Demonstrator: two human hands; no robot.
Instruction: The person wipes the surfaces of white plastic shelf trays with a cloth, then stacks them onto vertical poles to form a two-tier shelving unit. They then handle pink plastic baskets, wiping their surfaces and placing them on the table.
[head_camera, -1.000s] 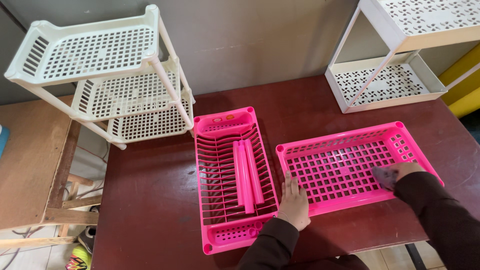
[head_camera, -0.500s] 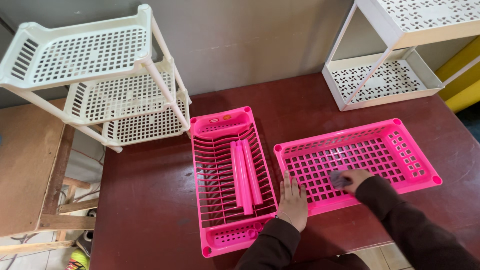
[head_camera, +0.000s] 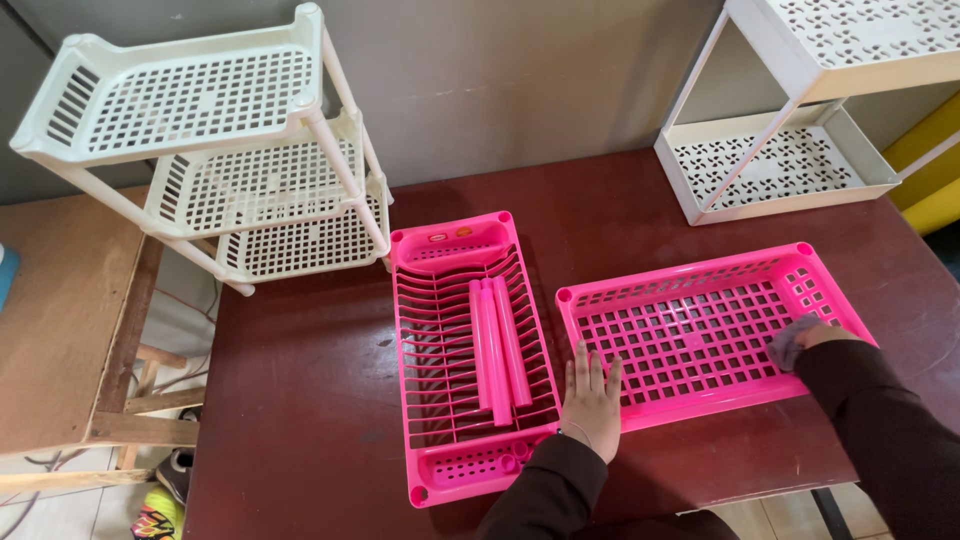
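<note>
A dark red desk (head_camera: 300, 400) carries everything, and the pink tray (head_camera: 700, 330) serves as the landmark. Far to the tray's left, at the desk's back corner, a cream three-tier rack (head_camera: 220, 160) leans tilted, its legs reaching over the desk edge. Behind the tray to the right stands a white shelf unit (head_camera: 800, 160) with perforated shelves. The tray itself lies flat near the desk's front edge, a shallow grid-bottomed basket with corner sockets. Just to its left, close but apart, lies a pink dish rack (head_camera: 465, 360) set lengthwise, with three pink tubes (head_camera: 497, 345) lying along its middle. The left hand (head_camera: 592, 395) rests open and flat, fingers spread, on the tray's front left corner, palm down, partly on the desk. The right hand (head_camera: 805, 335) sits on the tray's right end, closed around a small grey cloth (head_camera: 787, 342) pressed against the grid. Both arms wear dark sleeves. Left of the desk stands a lower wooden table (head_camera: 60, 330).
</note>
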